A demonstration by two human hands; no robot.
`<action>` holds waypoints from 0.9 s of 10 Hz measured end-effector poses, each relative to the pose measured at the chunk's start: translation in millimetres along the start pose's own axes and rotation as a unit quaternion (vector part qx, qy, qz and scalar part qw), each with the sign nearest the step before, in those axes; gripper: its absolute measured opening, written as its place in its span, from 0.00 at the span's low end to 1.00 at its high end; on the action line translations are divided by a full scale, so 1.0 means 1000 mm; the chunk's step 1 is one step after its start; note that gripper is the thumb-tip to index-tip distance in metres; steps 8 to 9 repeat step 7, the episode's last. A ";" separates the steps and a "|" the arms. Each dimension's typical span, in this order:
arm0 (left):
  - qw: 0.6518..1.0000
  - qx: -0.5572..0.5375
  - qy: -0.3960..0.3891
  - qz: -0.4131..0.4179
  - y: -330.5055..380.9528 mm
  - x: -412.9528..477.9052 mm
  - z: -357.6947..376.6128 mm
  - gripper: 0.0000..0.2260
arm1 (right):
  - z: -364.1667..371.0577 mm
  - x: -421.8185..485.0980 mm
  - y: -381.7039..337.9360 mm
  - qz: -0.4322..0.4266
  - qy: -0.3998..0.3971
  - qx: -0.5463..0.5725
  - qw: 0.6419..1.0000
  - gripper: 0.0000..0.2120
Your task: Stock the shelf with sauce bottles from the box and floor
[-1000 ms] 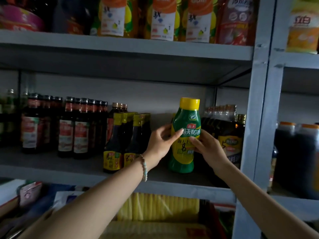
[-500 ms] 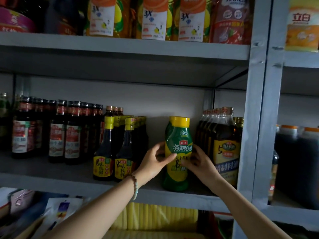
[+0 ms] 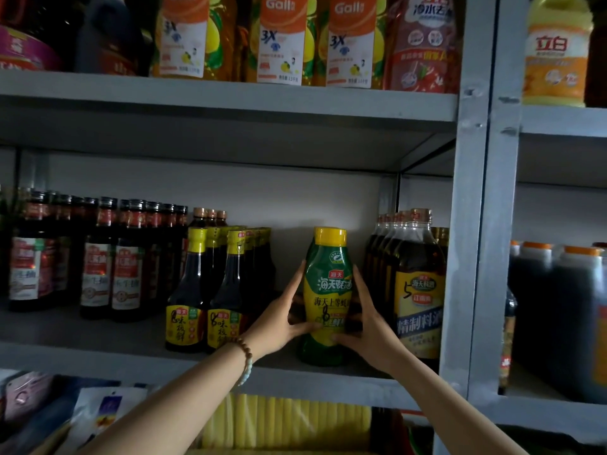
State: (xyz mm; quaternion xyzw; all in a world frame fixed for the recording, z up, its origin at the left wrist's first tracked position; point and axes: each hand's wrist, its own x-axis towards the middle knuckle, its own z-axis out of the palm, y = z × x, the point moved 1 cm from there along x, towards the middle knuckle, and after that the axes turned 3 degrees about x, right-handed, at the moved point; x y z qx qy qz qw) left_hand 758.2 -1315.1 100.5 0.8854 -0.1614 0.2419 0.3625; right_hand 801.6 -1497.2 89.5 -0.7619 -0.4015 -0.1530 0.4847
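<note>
A green sauce bottle (image 3: 328,290) with a yellow cap and yellow label stands upright on the grey middle shelf (image 3: 98,359), in the gap between two rows of dark bottles. My left hand (image 3: 279,320) holds its left side, fingers running up the bottle and thumb across the lower front. My right hand (image 3: 371,326) holds the right side the same way. A bead bracelet sits on my left wrist. The box and floor are out of view.
Yellow-capped dark sauce bottles (image 3: 197,290) stand just left of the gap, red-labelled ones (image 3: 95,264) farther left. Cooking wine bottles (image 3: 417,290) crowd the right, against the steel upright (image 3: 473,224). Detergent pouches (image 3: 282,37) fill the shelf above; big dark jugs (image 3: 558,307) fill the neighbouring bay.
The green bottle has gone from the shelf's front edge back into the gap. Both hands slid from its front label to its sides and lower body.
</note>
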 end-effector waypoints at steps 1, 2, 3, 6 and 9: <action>1.000 0.019 0.001 -0.001 -0.003 0.005 -0.002 0.46 | 0.003 0.003 0.002 0.001 0.007 0.001 1.000 0.55; 1.000 0.025 0.004 -0.003 -0.007 0.008 -0.002 0.46 | 0.004 0.005 0.006 -0.004 0.007 0.001 1.000 0.55; 1.000 0.030 0.002 -0.005 -0.011 0.009 0.000 0.46 | 0.004 0.007 0.008 0.006 -0.002 -0.005 1.000 0.56; 0.994 0.093 0.036 -0.035 -0.014 -0.014 -0.004 0.38 | -0.012 -0.016 -0.068 -0.041 0.121 -0.008 0.992 0.39; 0.981 0.187 0.062 -0.005 -0.013 -0.023 -0.015 0.32 | -0.042 -0.035 -0.147 -0.117 0.201 0.059 0.971 0.27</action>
